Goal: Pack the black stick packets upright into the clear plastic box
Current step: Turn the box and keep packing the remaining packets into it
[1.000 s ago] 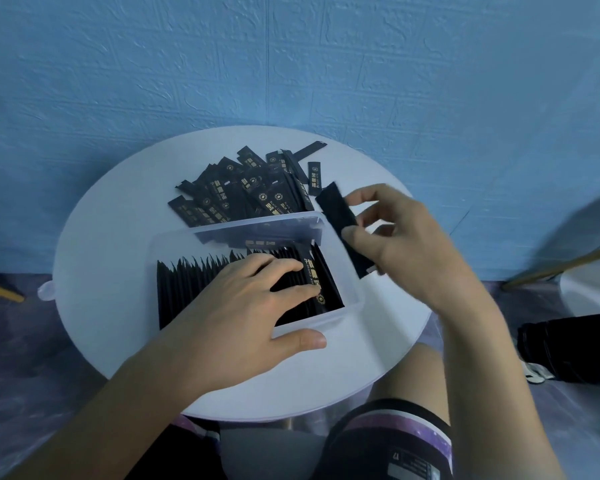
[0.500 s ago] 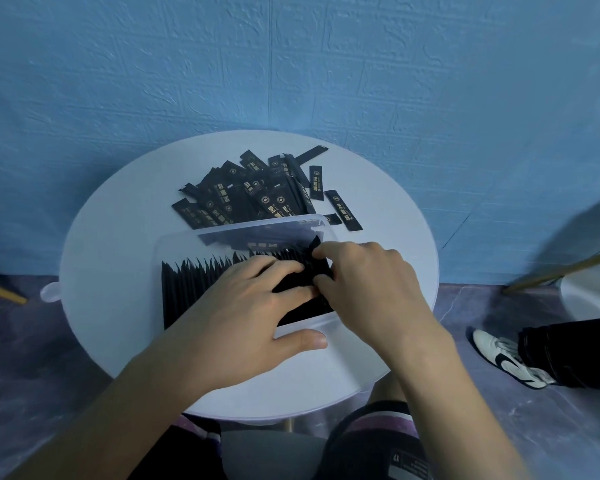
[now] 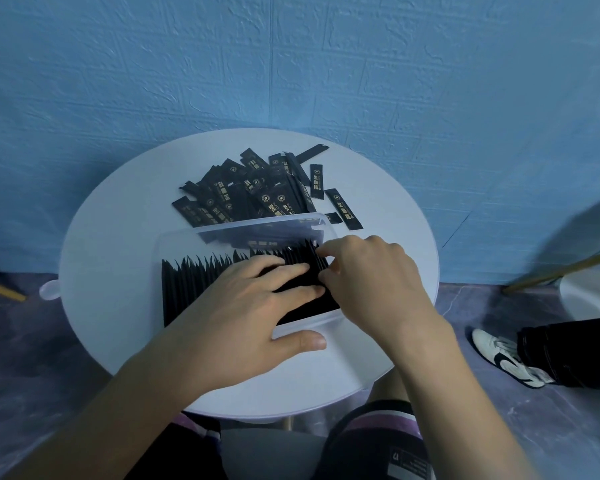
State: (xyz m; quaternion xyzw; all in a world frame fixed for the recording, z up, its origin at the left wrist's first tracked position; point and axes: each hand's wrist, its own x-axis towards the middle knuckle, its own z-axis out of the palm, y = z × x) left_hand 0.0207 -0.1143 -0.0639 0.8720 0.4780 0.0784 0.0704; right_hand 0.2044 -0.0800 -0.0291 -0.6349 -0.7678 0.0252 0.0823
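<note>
1. My left hand [image 3: 243, 317] lay flat, fingers straight and slightly spread, on the top edges of the packed stick packets [image 3: 194, 285]. The thumb [image 3: 302, 341] lay on the table outside the box's near wall.
2. My right hand [image 3: 371, 282] was at the right end of that row, fingertips [image 3: 324, 252] curled down onto the packet tops, close to my left fingertips. I can't tell whether it pinched a packet or only pressed; the thumb was hidden.
3. The clear plastic box [image 3: 174, 245] sat near the middle of the round white table [image 3: 118, 220]. Packets stood upright in one row from near its left end to the right wall.
4. The loose pile of black stick packets [image 3: 250, 192] lay flat on the table just behind the box, touching its far wall. They had gold print, mostly too small to read.
5. Two single packets [image 3: 316, 181] [image 3: 343, 208] lay just right of the pile, apart from it.
6. Backdrop was a blue textured wall [image 3: 430, 98].
7. On the floor to the right were another person's white shoe [image 3: 506, 358] and dark trouser leg [image 3: 575, 351].
</note>
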